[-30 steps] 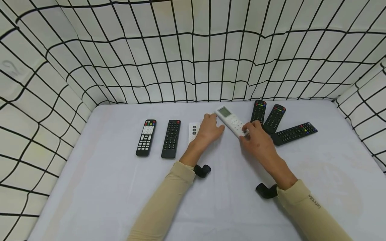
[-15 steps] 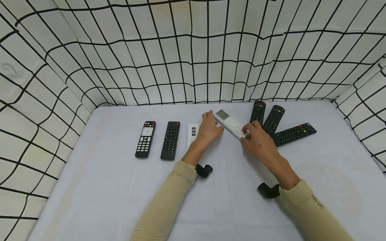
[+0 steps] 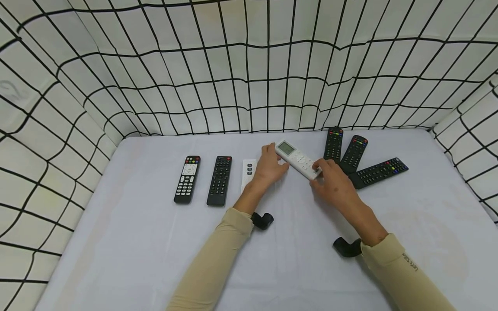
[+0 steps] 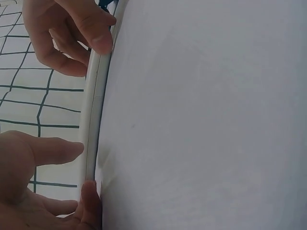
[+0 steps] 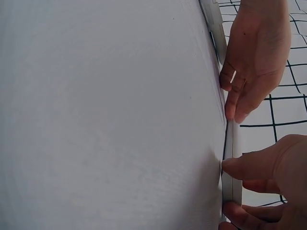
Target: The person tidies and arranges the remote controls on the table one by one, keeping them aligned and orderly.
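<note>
A white air-conditioner remote control with a grey screen lies slanted on the white tabletop. My right hand pinches its near right end between thumb and fingers. At the far left end, the fingertips of my left hand touch the remote's end, while the thumb stands apart from it. In the left wrist view the white remote appears edge-on between both hands. A smaller white remote lies partly hidden under my left wrist and hand.
To the left, two black remotes lie side by side. Three more black remotes fan out beside my right hand, their near ends close together. Black grid netting over white walls borders the table's back and sides.
The white remote and both hands have barely moved. The black remote nearest the white one at the right has slid slightly toward the back. The head view has shifted a little.
</note>
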`<state>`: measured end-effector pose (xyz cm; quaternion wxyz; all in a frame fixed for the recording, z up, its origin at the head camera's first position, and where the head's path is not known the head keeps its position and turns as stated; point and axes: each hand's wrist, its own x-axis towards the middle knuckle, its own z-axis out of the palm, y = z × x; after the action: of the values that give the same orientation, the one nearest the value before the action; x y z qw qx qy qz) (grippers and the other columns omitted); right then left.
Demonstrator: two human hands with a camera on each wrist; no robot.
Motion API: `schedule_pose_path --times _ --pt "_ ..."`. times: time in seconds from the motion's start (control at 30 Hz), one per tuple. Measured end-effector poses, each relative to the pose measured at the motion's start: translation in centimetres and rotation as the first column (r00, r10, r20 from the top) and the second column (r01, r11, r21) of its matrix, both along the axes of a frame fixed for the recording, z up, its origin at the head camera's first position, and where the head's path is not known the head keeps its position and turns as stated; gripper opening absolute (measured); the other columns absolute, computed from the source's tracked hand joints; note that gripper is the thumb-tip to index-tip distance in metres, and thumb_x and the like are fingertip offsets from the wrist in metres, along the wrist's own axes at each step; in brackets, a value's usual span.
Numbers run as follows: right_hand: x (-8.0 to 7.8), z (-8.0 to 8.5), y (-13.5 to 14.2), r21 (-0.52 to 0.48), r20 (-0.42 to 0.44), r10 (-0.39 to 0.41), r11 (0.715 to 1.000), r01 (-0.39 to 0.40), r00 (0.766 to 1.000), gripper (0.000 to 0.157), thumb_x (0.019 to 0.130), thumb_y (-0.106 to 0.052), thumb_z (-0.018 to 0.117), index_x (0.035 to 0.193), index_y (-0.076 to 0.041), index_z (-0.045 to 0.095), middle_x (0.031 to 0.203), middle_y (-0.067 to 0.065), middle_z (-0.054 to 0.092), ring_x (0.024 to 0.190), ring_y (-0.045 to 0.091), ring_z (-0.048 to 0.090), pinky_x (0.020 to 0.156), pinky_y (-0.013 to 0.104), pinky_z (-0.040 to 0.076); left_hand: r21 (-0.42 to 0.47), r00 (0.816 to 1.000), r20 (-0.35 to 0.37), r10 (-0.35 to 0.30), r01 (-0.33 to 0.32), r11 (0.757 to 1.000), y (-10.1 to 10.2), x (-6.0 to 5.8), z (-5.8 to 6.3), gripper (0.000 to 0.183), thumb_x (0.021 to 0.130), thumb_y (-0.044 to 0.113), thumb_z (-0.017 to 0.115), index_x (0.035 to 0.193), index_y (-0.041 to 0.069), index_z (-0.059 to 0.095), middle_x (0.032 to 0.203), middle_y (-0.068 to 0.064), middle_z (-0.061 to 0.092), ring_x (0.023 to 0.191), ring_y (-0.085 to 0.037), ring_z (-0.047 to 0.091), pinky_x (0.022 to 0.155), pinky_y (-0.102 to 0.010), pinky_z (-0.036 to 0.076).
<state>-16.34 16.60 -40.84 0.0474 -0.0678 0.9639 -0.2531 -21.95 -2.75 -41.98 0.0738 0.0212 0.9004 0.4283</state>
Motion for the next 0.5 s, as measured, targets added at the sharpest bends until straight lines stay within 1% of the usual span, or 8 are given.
schedule_pose_path --times 0.13,0.3,0.4,0.5 --pt "-0.10 -0.07 -0.07 0.021 0.006 -0.001 1.000 0.001 1.000 0.043 0.096 -0.012 0.073 0.134 -0.005 0.055 0.142 0.027 0.055 0.119 0.039 0.060 0.096 0.058 0.054 0.031 1.000 0.008 0.012 -0.012 0.999 -0.09 -0.05 -0.09 0.079 0.097 0.013 0.067 0.161 -0.004 0.025 0.155 -0.023 0.037 0.126 -0.029 0.060 0.100 -0.039 0.054" --pt "-0.05 0.05 -0.08 0.023 0.023 -0.008 1.000 0.008 1.000 0.048 0.096 -0.012 0.073 0.138 -0.003 0.053 0.139 0.026 0.056 0.118 0.037 0.060 0.095 0.056 0.054 0.035 0.999 -0.010 0.038 -0.037 0.999 -0.27 -0.13 -0.26 0.070 0.097 0.013 0.064 0.159 -0.003 0.034 0.147 -0.021 0.046 0.116 -0.028 0.063 0.091 -0.035 0.055" --pt "0.03 0.16 0.09 0.018 0.040 -0.014 1.000 0.013 0.999 0.055 0.096 -0.012 0.073 0.145 -0.002 0.049 0.144 0.026 0.054 0.122 0.038 0.059 0.098 0.057 0.053 0.040 0.998 -0.031 0.060 -0.059 0.997 -0.36 -0.22 -0.36 0.063 0.097 0.013 0.064 0.155 -0.001 0.042 0.142 -0.019 0.052 0.110 -0.027 0.067 0.088 -0.033 0.055" --pt "0.16 0.23 0.33 0.013 0.055 -0.015 1.000 0.014 0.998 0.063 0.096 -0.013 0.073 0.150 0.001 0.044 0.149 0.027 0.051 0.130 0.039 0.056 0.105 0.058 0.051 0.069 0.997 -0.038 0.073 -0.070 0.995 -0.40 -0.24 -0.31 0.060 0.097 0.012 0.064 0.153 -0.001 0.046 0.142 -0.019 0.054 0.110 -0.027 0.069 0.089 -0.034 0.055"
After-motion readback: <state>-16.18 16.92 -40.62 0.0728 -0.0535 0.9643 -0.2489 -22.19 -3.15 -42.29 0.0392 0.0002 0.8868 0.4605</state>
